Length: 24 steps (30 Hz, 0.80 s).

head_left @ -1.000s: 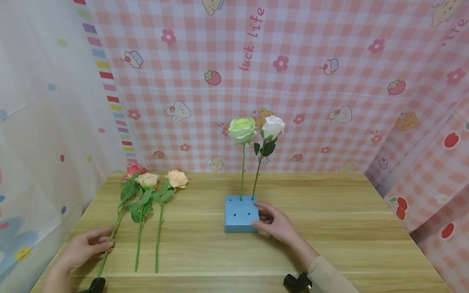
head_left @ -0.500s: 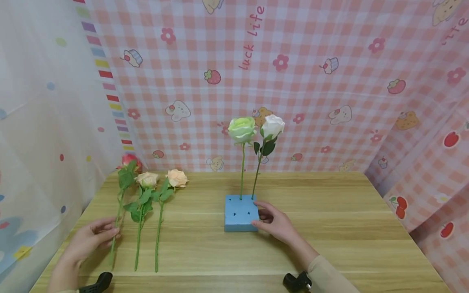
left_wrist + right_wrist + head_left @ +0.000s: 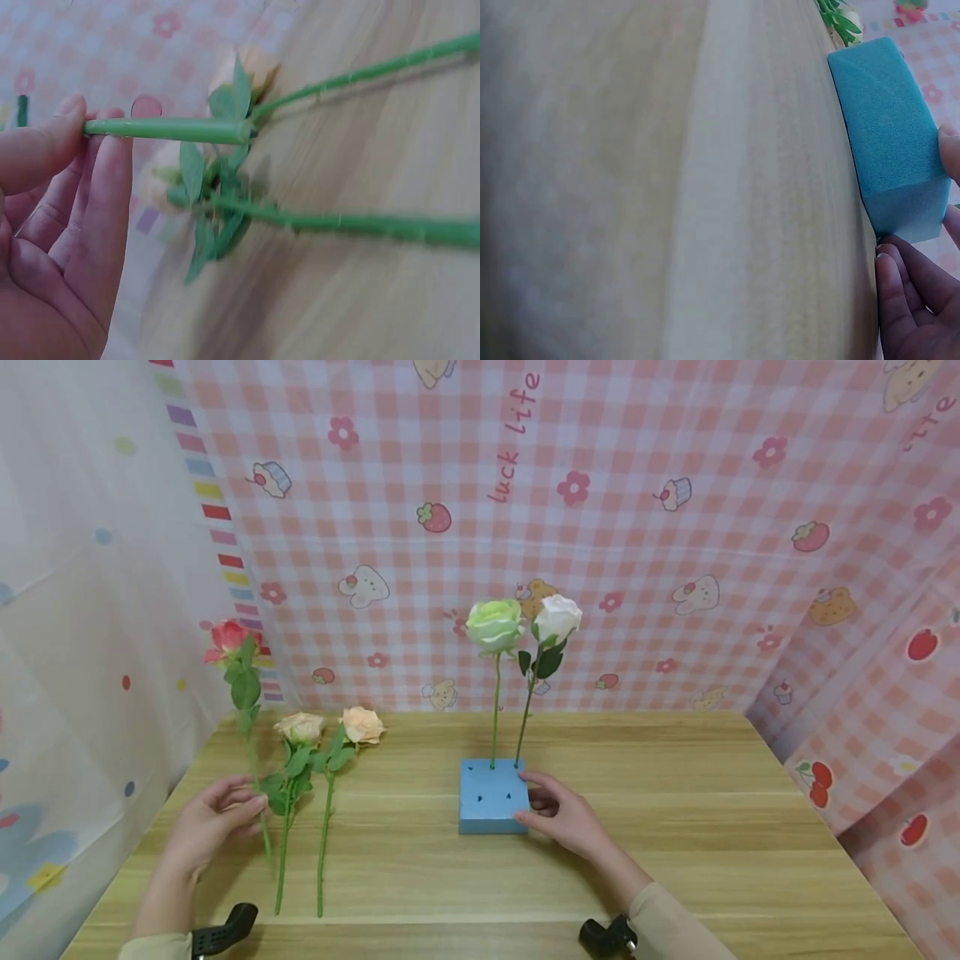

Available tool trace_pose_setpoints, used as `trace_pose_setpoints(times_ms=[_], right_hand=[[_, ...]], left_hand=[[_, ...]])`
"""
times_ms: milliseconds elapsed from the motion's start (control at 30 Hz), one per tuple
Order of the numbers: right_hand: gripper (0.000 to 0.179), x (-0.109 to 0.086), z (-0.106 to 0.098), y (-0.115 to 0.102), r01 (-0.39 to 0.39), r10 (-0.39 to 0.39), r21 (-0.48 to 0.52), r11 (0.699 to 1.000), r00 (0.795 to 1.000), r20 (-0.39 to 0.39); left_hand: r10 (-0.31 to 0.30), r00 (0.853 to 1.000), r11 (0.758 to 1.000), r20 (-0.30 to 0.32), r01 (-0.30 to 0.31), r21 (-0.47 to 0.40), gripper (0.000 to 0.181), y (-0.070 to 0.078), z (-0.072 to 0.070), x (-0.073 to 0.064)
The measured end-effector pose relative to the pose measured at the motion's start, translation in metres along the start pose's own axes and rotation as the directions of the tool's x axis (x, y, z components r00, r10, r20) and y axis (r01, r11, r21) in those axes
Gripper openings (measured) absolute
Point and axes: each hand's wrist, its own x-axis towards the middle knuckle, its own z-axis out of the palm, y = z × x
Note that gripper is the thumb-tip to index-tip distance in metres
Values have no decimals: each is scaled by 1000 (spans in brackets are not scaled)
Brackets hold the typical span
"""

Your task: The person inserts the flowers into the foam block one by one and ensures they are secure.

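In the head view, the left hand point(image 3: 213, 825) pinches the green stem of a red rose point(image 3: 231, 642) between thumb and fingers; the stem leans, bloom uppermost, on the left of the bench point(image 3: 420, 877). Just beside it lie a cream rose point(image 3: 300, 728) and a peach rose point(image 3: 363, 727), blooms toward the far edge, stems toward the person. The right hand point(image 3: 566, 817) grips the right side of a blue block point(image 3: 492, 826), thumb at the near corner and fingers at the far one. A light green rose point(image 3: 495, 627) and a white rose point(image 3: 557, 620) stand in the block's far part, and small dark holes show in its top.

In the left wrist view, thumb and index finger press together on the red rose's stem, its cut end free; the cream and peach roses lie beyond, somewhat blurred.

In the right wrist view, the block sits at the right, fingers touching its side and lower end; the rest of the hand is cut off.
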Motion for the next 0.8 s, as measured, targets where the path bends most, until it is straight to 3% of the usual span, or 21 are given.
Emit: trace_pose_setpoints(times_ms=[333,800], right_hand=[[59,1,0,2,8,-8,12,1000,1000,-3],[58,1,0,3,14,-14,4,1000,1000,-4]], left_hand=[[157,985,985,73,-150,-89,30,9,37,12],[222,970,975,99,-220,-27,15,20,88,27]])
